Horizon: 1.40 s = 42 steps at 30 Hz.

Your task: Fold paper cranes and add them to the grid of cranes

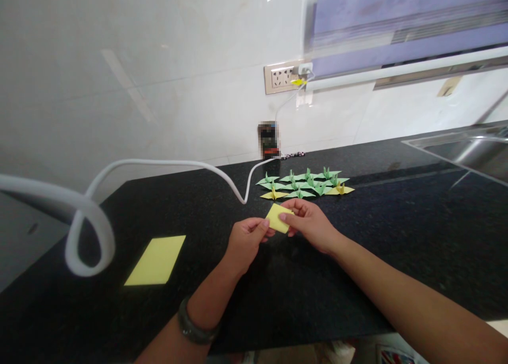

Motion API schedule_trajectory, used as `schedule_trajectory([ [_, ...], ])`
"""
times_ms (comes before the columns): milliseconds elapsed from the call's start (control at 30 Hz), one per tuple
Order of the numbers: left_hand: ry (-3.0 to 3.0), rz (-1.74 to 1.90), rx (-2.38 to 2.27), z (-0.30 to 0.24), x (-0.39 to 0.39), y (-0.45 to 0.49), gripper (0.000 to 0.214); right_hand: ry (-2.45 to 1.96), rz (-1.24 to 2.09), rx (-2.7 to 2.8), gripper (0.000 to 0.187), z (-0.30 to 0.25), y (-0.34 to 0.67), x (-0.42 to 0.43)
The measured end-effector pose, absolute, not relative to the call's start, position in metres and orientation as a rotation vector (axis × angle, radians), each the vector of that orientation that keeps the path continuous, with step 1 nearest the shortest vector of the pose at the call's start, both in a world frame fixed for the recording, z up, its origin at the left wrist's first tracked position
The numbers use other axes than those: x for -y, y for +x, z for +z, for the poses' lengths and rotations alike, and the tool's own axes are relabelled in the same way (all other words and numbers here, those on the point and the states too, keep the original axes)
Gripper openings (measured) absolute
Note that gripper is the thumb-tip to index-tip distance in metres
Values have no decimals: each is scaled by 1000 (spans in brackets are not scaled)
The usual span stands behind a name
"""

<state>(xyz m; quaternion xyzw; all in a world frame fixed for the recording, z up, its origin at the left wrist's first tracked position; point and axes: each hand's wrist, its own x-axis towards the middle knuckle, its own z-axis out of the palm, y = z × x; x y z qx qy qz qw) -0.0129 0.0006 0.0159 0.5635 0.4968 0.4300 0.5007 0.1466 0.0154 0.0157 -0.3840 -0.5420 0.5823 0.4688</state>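
Yellow paper [275,219] (small) in both hands [245,242] [311,222]

A black counter [397,231] carries cranes [311,182] and yellow paper [156,261].

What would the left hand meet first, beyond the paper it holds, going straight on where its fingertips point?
Probably the right hand, which holds the opposite side of the folded yellow paper; one view leaves the exact depth unclear.

Head-worn view, looking forward and down, near the counter [416,221], perhaps tilted
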Motion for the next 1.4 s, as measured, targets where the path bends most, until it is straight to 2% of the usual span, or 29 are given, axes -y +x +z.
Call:
schedule_trajectory([
  [167,1385,906,-1165,19,3,-12,29,-942,1258,1453,23,14,148,-17],
  [300,1365,839,-1108,21,4,-12,27,-885,1292,1522,24,14,147,-15],
  [400,1355,882,-1125,22,3,-12,27,-830,1378,1438,31,15,145,-12],
  [500,1335,941,-1143,22,3,-11,27,-810,1415,1452,24,16,141,-10],
  [733,1362,908,-1145,17,3,-11,27,-873,1267,1452,15,15,138,-7],
  [1000,1352,1049,-1126,16,2,-12,22,-960,1248,1506,19,16,141,-8],
  [1400,1315,1062,-1140,18,3,-11,28,-1001,1180,1636,21,17,142,-7],
])
